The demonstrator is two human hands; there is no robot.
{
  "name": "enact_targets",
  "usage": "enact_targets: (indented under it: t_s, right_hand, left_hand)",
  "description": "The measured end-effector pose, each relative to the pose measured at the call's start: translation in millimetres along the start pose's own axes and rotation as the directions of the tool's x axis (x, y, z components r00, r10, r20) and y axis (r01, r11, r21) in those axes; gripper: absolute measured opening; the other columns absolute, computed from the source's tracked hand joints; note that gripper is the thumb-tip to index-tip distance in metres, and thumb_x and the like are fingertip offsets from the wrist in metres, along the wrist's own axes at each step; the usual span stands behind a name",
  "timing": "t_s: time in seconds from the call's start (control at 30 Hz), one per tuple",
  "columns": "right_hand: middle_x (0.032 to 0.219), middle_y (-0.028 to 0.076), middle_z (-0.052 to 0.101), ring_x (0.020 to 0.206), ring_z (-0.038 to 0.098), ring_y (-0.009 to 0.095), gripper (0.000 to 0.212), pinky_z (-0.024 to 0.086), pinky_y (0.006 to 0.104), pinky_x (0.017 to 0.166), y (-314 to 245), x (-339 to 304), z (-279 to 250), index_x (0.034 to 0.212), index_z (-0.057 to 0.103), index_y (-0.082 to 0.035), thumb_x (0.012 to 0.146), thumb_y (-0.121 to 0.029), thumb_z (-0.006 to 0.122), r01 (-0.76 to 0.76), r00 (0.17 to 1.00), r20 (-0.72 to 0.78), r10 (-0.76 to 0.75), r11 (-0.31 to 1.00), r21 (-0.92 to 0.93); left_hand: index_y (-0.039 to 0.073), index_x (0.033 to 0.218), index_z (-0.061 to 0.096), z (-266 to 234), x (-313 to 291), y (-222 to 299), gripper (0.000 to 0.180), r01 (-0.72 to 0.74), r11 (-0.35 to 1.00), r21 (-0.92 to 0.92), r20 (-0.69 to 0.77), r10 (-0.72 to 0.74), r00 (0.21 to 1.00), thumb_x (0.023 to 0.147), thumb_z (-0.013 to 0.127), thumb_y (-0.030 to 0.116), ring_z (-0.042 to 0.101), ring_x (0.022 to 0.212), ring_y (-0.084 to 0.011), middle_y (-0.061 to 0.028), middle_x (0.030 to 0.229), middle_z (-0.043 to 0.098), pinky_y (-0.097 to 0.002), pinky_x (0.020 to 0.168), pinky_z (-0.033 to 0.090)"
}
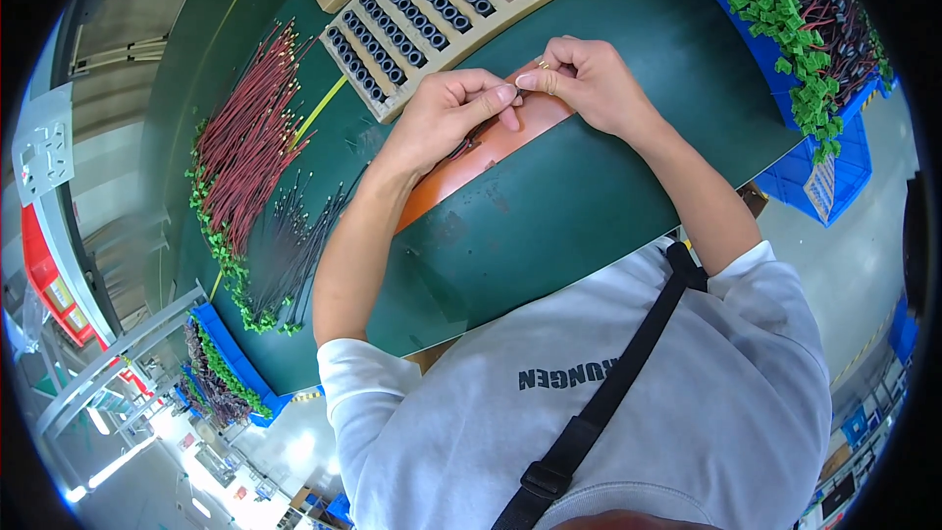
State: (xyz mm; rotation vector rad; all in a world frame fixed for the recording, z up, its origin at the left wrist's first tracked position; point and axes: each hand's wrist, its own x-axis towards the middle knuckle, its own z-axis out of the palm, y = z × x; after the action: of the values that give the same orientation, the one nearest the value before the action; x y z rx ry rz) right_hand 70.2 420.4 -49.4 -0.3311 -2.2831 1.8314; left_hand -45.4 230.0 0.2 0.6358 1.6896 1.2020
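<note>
Just past L hand (442, 118): tray (498, 27)

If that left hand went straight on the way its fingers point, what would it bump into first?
Most likely the fingertips of the right hand, just ahead of the left hand; whether they already touch is hard to tell.

From over here I'm seeing the smooth green worktop (549, 206) giving off a soft sheen, while the orange mat (461, 177) is gleaming like slick plastic. The rack (392, 103) is looking like matt wood — and the blue bin (844, 177) like smooth plastic. The shirt (687, 393) is showing as matt, creased cloth.
</note>
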Motion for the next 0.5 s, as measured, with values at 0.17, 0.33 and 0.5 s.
enact_targets:
  t_s: [0.17, 0.33, 0.5]
  right_hand:
    - [0.069, 0.007, 0.060, 0.064, 0.053, 0.016, 0.036, 0.044, 0.0333, 0.060, -4, -2, -2, 0.075, 0.066, 0.000, 0.087, -0.030, 0.082, -0.001, 1.000, 0.010, 0.002, 0.997, -0.080]
    - [0.066, 0.007, 0.056, 0.067, 0.051, 0.019, 0.035, 0.043, 0.0351, 0.061, 5, -2, 3, 0.073, 0.063, -0.001, 0.089, -0.027, 0.079, 0.156, 0.987, -0.019, -0.158, 0.985, -0.079]
    - [0.065, 0.007, 0.055, 0.067, 0.051, 0.022, 0.034, 0.043, 0.0369, 0.063, 10, 0, 0, 0.071, 0.060, -0.001, 0.089, -0.023, 0.078, 0.277, 0.960, -0.008, -0.280, 0.953, -0.122]
  left_hand:
    - [0.000, 0.105, 0.072, 0, -2, 4, 0.021, 0.012, 0.995, -0.102, -0.018, -0.014, 1.000, 0.101, 0.067, 0.019, 0.057, 0.073, -0.0053, -0.0031, 0.084, 0.072, -0.0200, 0.067, 0.042]
    - [0.001, 0.101, 0.073, 3, 5, 8, 0.019, 0.038, 0.999, 0.010, 0.030, -0.039, 0.999, 0.098, 0.071, 0.019, 0.053, 0.068, -0.0041, -0.0017, 0.081, 0.072, -0.0219, 0.062, 0.041]
    - [0.002, 0.088, 0.075, 3, 12, 16, 0.018, 0.112, 0.979, 0.169, 0.047, -0.121, 0.992, 0.096, 0.074, 0.019, 0.049, 0.060, -0.0039, 0.0006, 0.071, 0.067, -0.0235, 0.054, 0.038]
